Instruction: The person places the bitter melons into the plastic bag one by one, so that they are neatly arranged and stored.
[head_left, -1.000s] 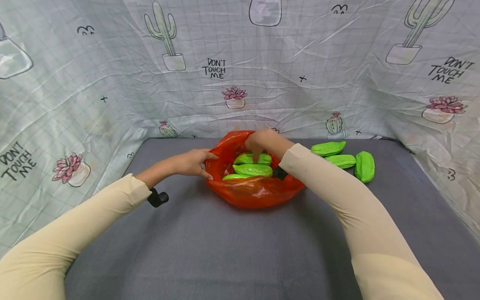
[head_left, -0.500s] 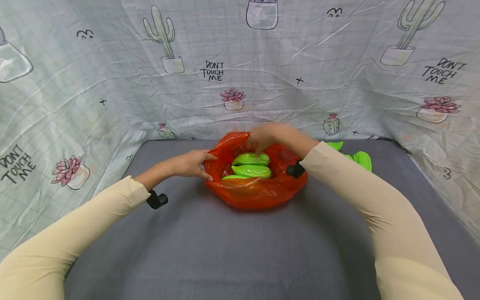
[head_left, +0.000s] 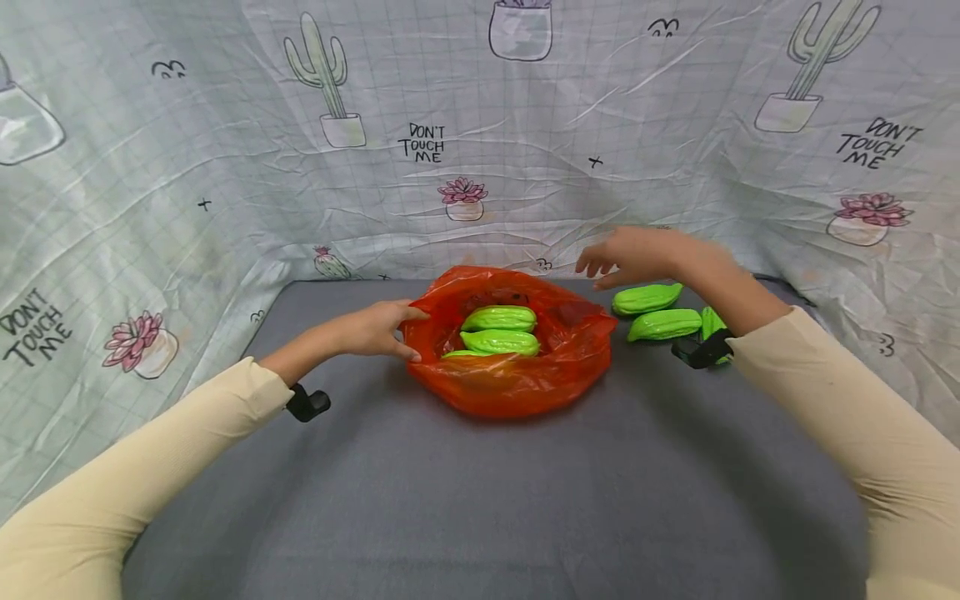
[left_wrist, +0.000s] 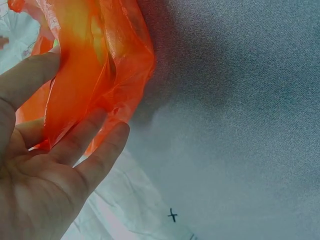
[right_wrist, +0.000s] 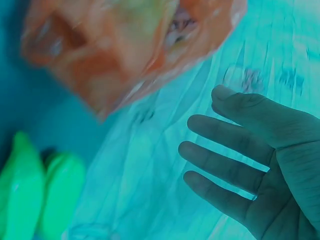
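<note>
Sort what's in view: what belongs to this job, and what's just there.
In the job:
bag, held at its edge
pods in the bag
pods beside the bag, most likely

Just there:
table under it all
printed sheet behind and at the sides

a crinkled red bag (head_left: 510, 390), mouth wide, holds ridged green gourds (head_left: 499, 342); three loose gourds (head_left: 664, 324) lie near its right side.

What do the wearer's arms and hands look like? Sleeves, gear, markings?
Left sleeve and right sleeve: long, cream, close-fitting, no visible markings. Left hand and right hand: bare, no gloves. A small black device shows at each cuff; no cables visible.
</note>
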